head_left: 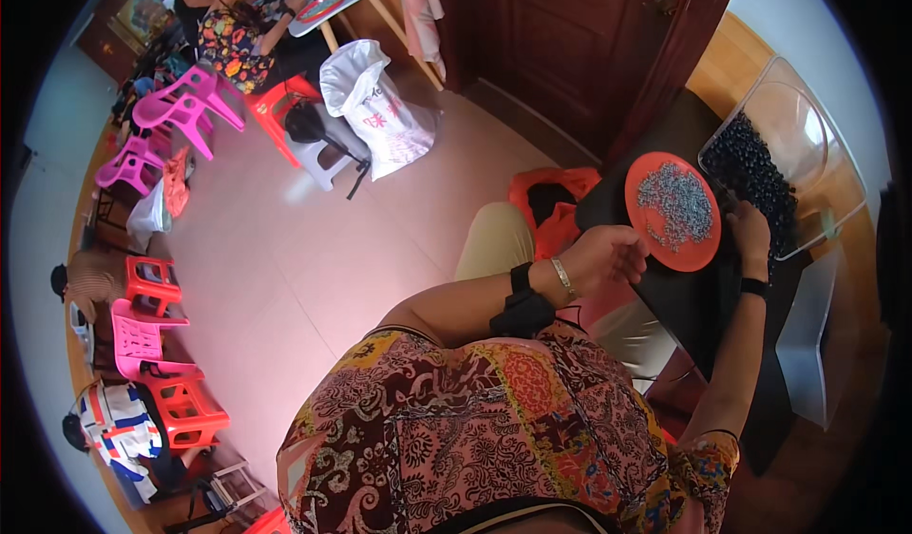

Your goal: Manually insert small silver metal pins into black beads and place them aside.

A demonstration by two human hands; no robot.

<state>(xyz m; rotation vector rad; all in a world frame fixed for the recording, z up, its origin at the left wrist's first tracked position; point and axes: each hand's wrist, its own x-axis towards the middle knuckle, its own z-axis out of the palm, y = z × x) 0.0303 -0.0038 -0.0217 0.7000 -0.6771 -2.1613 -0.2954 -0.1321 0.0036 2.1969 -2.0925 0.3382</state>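
Observation:
My left hand (608,255) is raised at the near left edge of an orange-red plate (655,239), its fingers curled inward; anything inside them is too small to make out. Many small silvery metal pieces (676,203) lie spread over the plate. On the plate's other side, my right hand (750,234) reaches between the rim and a heap of small shiny black pieces (755,168). Its fingertips are bent together and partly hidden, so what they pinch does not show. The black heap spills out of a clear plastic bin (825,140) lying tilted on the table.
Plate and heap rest on a dark table (655,292) by a wooden door (579,49). A red plastic bag (546,235) is beside my knee. A white sack (380,116), plastic stools (188,406) and other people at tables stand across the floor. A translucent panel (807,334) leans at right.

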